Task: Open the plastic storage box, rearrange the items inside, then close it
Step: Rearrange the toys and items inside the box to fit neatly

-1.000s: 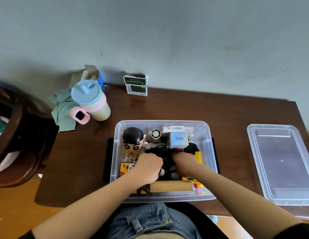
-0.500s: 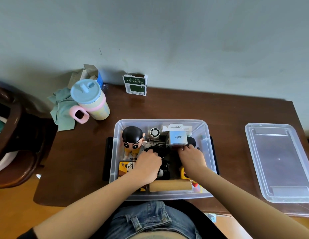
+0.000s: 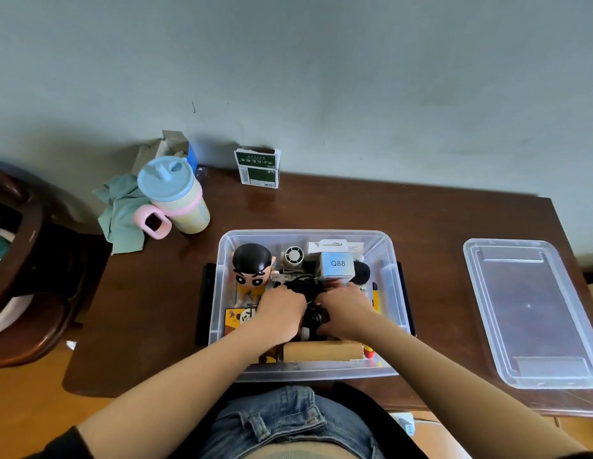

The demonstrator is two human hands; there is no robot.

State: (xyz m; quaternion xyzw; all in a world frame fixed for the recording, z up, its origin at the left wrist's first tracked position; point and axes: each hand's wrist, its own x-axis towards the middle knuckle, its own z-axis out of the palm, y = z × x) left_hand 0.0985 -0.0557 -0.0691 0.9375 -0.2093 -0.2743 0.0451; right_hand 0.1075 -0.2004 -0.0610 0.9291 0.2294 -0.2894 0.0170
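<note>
1. In the lower middle of the head view, the clear plastic storage box [image 3: 392, 279] stands open on the dark wooden table [image 3: 421, 220], with its lid [image 3: 533, 313] lying flat, well apart, at the right of the frame.
2. At the centre of the box, both hands sit over a tangle of black cables [image 3: 301, 286]. The left hand [image 3: 281, 314] is curled down onto the bundle from the left. The right hand [image 3: 346, 311] comes in from the right, its fingers wrapped round a dark lump of the same bundle between the two hands. Both look closed on the cables, though the fingertips are hidden underneath.
3. The bundle lies directly beneath and between the grips, so neither hand is nearer. Its bulk runs from the gap between the hands towards the upper part of the box.
4. Above the hands in the frame stand the cartoon figurine [image 3: 253, 271], upright at the upper left of the box, and the small Q88 box [image 3: 337, 264] just above the right hand.
5. Just below the hands, a tan oblong box [image 3: 321, 351] lies crosswise along the box's bottom wall. I judge any lift must clear these neighbours.
</note>
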